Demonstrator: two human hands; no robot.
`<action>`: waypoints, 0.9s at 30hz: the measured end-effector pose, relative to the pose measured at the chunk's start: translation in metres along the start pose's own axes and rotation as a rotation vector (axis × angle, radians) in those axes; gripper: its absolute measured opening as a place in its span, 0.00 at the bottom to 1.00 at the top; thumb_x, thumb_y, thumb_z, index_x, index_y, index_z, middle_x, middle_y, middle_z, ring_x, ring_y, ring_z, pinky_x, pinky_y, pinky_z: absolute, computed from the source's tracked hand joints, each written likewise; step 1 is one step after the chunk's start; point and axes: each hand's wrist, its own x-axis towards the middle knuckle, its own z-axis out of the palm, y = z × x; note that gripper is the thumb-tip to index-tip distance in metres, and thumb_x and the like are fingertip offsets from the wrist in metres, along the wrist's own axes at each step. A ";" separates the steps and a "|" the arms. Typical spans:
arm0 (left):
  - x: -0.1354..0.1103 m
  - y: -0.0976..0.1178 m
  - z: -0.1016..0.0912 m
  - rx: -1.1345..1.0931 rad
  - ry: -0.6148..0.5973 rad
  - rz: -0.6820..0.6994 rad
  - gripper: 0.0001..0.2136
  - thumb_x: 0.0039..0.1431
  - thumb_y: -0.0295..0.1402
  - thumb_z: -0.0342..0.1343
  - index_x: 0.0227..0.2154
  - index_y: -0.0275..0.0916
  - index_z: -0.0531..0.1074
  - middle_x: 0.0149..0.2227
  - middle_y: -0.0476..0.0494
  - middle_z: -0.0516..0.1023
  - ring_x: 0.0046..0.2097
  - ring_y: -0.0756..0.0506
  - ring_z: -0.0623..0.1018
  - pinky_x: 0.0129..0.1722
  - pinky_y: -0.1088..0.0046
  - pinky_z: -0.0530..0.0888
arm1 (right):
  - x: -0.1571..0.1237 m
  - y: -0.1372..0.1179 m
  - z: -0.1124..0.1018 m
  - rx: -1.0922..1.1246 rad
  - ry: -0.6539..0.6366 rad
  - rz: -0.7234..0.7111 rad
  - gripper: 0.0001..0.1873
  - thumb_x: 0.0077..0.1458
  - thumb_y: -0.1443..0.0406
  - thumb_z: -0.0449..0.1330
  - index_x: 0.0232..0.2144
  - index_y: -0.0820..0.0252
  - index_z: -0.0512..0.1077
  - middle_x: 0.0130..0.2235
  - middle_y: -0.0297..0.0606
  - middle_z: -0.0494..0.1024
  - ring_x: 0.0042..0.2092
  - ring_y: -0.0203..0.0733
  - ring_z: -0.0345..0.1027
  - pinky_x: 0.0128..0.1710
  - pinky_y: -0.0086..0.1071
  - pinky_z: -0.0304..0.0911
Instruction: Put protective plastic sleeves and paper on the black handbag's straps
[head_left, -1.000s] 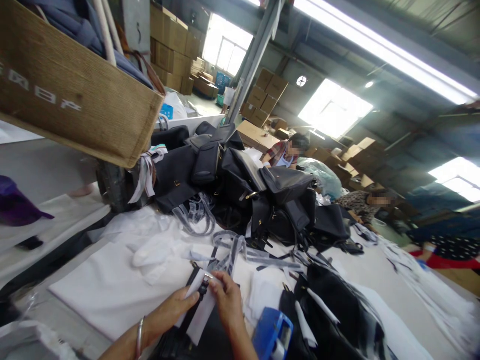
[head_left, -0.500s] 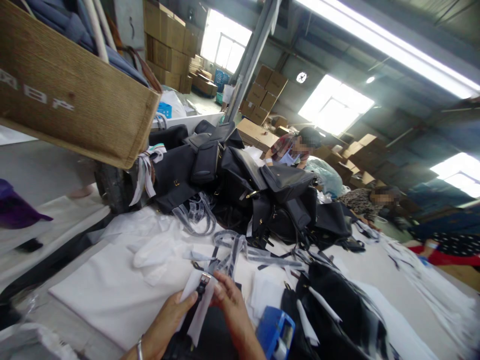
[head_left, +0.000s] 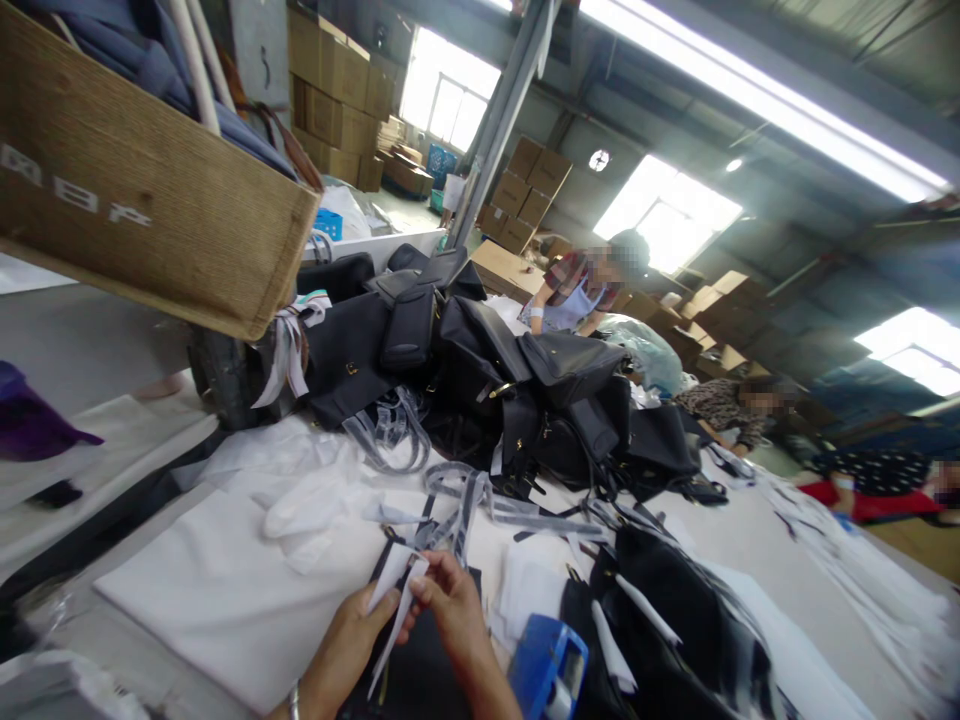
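A strip of white wrapping paper (head_left: 388, 578) is folded lengthwise around a black buckled strap, which it now mostly hides. My left hand (head_left: 351, 632) is closed on the paper's left side, thumb on top. From the right, my right hand (head_left: 451, 602) pinches the upper right edge of the paper between thumb and fingers, near the buckle end. Beneath both hands lies a black bag (head_left: 424, 665), partly covered by my wrists. Just to the right sit a blue tape dispenser (head_left: 541, 655) and a stack of white paper sheets (head_left: 529, 580).
Black bags (head_left: 480, 350) are heaped across the table's far side. Clear plastic-wrapped straps (head_left: 469, 500) lie before them. Another black bag (head_left: 675, 620) with paper-wrapped straps stands at right. A burlap bag (head_left: 165, 190) overhangs the left. Co-workers (head_left: 574, 290) sit beyond the heap.
The paper's right side has been folded over the strap, covering the buckle that showed before. My right hand's fingers have closed in on the paper's edge.
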 end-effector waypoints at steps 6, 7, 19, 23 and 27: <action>0.000 0.005 -0.003 0.035 -0.110 -0.030 0.24 0.58 0.50 0.51 0.46 0.35 0.75 0.36 0.40 0.82 0.36 0.39 0.80 0.37 0.67 0.76 | -0.001 -0.005 -0.005 -0.004 -0.032 0.053 0.19 0.44 0.55 0.67 0.35 0.60 0.72 0.24 0.29 0.71 0.23 0.34 0.63 0.24 0.27 0.59; 0.000 0.006 -0.003 0.042 -0.122 -0.026 0.24 0.59 0.50 0.51 0.47 0.35 0.75 0.37 0.40 0.82 0.37 0.39 0.80 0.38 0.67 0.76 | -0.002 -0.006 -0.005 -0.008 -0.035 0.053 0.19 0.44 0.54 0.67 0.35 0.61 0.72 0.24 0.30 0.71 0.23 0.33 0.63 0.23 0.27 0.59; -0.009 0.022 0.000 0.292 -0.178 0.118 0.21 0.63 0.47 0.45 0.46 0.40 0.76 0.32 0.45 0.80 0.35 0.40 0.76 0.37 0.71 0.72 | -0.005 -0.003 -0.003 -0.107 0.067 0.058 0.17 0.48 0.53 0.64 0.27 0.60 0.68 0.20 0.27 0.68 0.19 0.32 0.59 0.20 0.25 0.56; -0.009 0.006 0.007 0.230 -0.157 0.106 0.23 0.60 0.51 0.48 0.50 0.41 0.72 0.37 0.43 0.79 0.39 0.39 0.76 0.41 0.69 0.73 | -0.008 -0.003 -0.004 -0.147 0.155 0.028 0.16 0.49 0.54 0.63 0.25 0.59 0.67 0.19 0.27 0.65 0.20 0.32 0.58 0.20 0.25 0.53; -0.004 -0.022 0.016 0.186 -0.099 0.038 0.28 0.54 0.55 0.52 0.50 0.40 0.69 0.33 0.42 0.78 0.33 0.40 0.77 0.32 0.71 0.74 | -0.010 0.004 -0.005 -0.103 0.200 0.008 0.17 0.47 0.54 0.64 0.24 0.60 0.66 0.19 0.26 0.63 0.21 0.31 0.55 0.21 0.25 0.51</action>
